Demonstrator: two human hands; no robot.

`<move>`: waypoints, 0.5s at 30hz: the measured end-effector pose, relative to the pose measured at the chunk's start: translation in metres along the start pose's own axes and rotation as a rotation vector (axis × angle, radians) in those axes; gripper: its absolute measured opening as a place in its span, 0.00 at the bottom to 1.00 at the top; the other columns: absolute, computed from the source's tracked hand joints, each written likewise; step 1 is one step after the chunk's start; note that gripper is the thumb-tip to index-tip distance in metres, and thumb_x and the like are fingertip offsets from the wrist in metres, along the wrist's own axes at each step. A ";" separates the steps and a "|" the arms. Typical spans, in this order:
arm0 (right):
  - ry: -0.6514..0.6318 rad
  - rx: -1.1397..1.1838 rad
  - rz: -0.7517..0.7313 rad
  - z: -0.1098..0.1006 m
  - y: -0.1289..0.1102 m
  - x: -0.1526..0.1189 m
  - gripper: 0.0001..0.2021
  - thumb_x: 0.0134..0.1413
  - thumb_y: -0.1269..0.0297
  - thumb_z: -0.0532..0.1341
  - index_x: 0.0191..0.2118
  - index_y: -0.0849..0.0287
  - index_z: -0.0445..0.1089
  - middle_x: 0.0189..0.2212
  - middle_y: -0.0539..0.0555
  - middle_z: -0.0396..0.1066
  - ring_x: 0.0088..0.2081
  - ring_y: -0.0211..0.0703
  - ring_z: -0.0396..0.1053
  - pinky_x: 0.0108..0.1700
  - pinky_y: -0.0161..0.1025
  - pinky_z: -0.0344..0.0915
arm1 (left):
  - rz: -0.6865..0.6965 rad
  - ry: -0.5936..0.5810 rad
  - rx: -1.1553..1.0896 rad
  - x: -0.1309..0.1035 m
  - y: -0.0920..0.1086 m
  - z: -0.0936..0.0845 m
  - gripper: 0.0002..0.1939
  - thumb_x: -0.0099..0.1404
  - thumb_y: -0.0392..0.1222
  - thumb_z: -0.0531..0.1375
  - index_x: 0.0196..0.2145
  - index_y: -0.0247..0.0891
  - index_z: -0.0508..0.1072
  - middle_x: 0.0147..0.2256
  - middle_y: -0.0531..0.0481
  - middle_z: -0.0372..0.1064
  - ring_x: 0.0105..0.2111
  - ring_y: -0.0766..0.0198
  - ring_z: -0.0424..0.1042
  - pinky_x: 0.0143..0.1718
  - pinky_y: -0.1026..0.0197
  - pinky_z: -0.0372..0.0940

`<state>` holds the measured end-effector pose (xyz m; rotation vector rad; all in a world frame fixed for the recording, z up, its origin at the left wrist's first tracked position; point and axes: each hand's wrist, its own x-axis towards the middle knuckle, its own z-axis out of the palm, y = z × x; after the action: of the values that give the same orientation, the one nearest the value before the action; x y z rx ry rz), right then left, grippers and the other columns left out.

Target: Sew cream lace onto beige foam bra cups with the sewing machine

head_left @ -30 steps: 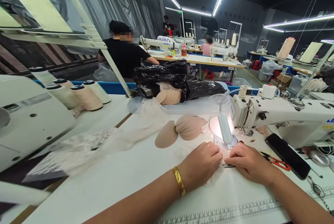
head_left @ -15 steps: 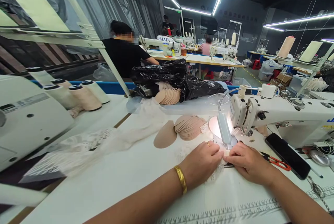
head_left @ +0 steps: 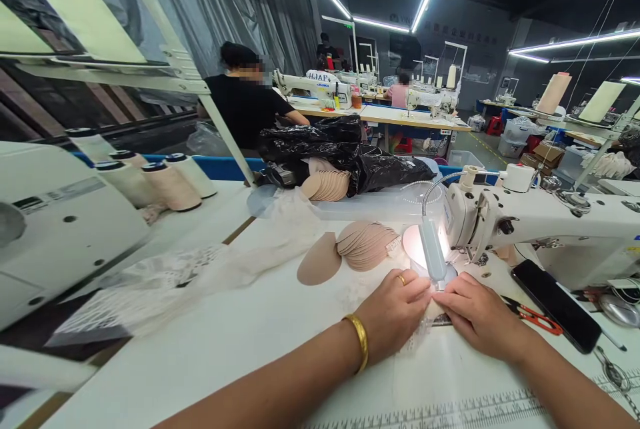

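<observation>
My left hand (head_left: 400, 309), with a gold ring and bangle, is closed in a pinch on pale lace fabric (head_left: 415, 339) just in front of the sewing machine (head_left: 550, 209). Fingertips nearly meeting it, my right hand (head_left: 480, 316) is also closed at the edge of the same fabric. A small lit lamp (head_left: 433, 252) on a bent neck hangs over the sewing area and partly hides the needle. To the left of the lamp lies a fanned stack of beige bra cups (head_left: 367, 246), with a single tan cup (head_left: 320, 259) beside it.
Red-handled thread snips (head_left: 540, 319) and a black phone (head_left: 557, 306) lie right of my right hand. Sheer lace (head_left: 200, 276) stretches across the table's left. Thread cones (head_left: 173, 186) stand behind it. A black plastic bag (head_left: 320, 142) is at the back; a co-worker (head_left: 245, 102) sits beyond.
The view has shifted slightly, so the scene sits a little further right. Both hands stay together at the fabric by the machine, with barely any movement of their own.
</observation>
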<state>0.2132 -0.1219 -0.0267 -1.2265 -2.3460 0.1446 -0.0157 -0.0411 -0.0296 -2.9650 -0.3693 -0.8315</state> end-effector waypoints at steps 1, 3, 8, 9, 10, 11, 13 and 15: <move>0.002 -0.002 0.012 0.001 0.000 0.000 0.20 0.63 0.79 0.54 0.55 0.55 0.70 0.39 0.55 0.71 0.40 0.48 0.63 0.41 0.44 0.67 | 0.004 -0.006 -0.012 0.000 -0.001 0.000 0.08 0.69 0.29 0.55 0.39 0.37 0.73 0.38 0.44 0.72 0.39 0.56 0.68 0.44 0.53 0.63; 0.005 -0.011 0.025 0.002 0.000 0.001 0.19 0.62 0.80 0.54 0.54 0.55 0.71 0.38 0.55 0.71 0.39 0.49 0.63 0.40 0.44 0.67 | 0.001 -0.028 -0.029 0.001 -0.002 0.001 0.09 0.69 0.29 0.55 0.40 0.38 0.74 0.38 0.44 0.73 0.39 0.57 0.70 0.45 0.53 0.63; 0.034 -0.068 0.043 0.007 0.003 0.002 0.18 0.61 0.80 0.54 0.52 0.56 0.71 0.37 0.55 0.70 0.39 0.50 0.64 0.40 0.44 0.66 | -0.008 -0.061 -0.073 0.005 -0.009 0.007 0.10 0.69 0.30 0.55 0.41 0.39 0.75 0.38 0.44 0.75 0.36 0.57 0.71 0.42 0.54 0.64; 0.039 -0.079 0.051 0.007 0.003 0.002 0.18 0.61 0.80 0.55 0.52 0.56 0.71 0.37 0.55 0.70 0.39 0.50 0.65 0.40 0.44 0.65 | -0.005 -0.058 -0.080 0.006 -0.011 0.008 0.10 0.68 0.30 0.55 0.41 0.38 0.75 0.38 0.44 0.75 0.36 0.57 0.71 0.42 0.54 0.64; 0.044 -0.090 0.061 0.008 0.004 0.002 0.18 0.61 0.80 0.55 0.51 0.56 0.71 0.37 0.55 0.70 0.39 0.50 0.65 0.40 0.44 0.65 | -0.002 -0.052 -0.082 0.008 -0.013 0.009 0.10 0.68 0.31 0.55 0.40 0.38 0.75 0.38 0.44 0.75 0.36 0.57 0.72 0.42 0.54 0.64; 0.048 -0.100 0.072 0.009 0.004 0.002 0.17 0.61 0.80 0.55 0.50 0.55 0.71 0.37 0.54 0.70 0.39 0.50 0.65 0.39 0.43 0.65 | 0.003 -0.050 -0.083 0.010 -0.015 0.010 0.10 0.68 0.31 0.55 0.39 0.38 0.75 0.37 0.44 0.75 0.36 0.56 0.72 0.42 0.54 0.64; 0.060 -0.123 0.093 0.009 0.005 0.002 0.18 0.61 0.79 0.55 0.50 0.54 0.71 0.37 0.54 0.69 0.39 0.49 0.66 0.39 0.42 0.64 | 0.018 -0.049 -0.075 0.015 -0.018 0.012 0.09 0.68 0.31 0.55 0.39 0.38 0.75 0.36 0.44 0.75 0.37 0.55 0.73 0.43 0.53 0.65; 0.080 -0.152 0.105 0.010 0.006 0.003 0.18 0.61 0.79 0.54 0.50 0.54 0.71 0.35 0.54 0.68 0.38 0.49 0.66 0.37 0.41 0.63 | 0.037 -0.057 -0.065 0.019 -0.022 0.012 0.09 0.68 0.32 0.56 0.38 0.38 0.76 0.35 0.45 0.75 0.37 0.55 0.73 0.44 0.52 0.65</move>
<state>0.2114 -0.1146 -0.0360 -1.4022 -2.2587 -0.0480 0.0008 -0.0146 -0.0306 -3.0510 -0.2937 -0.7707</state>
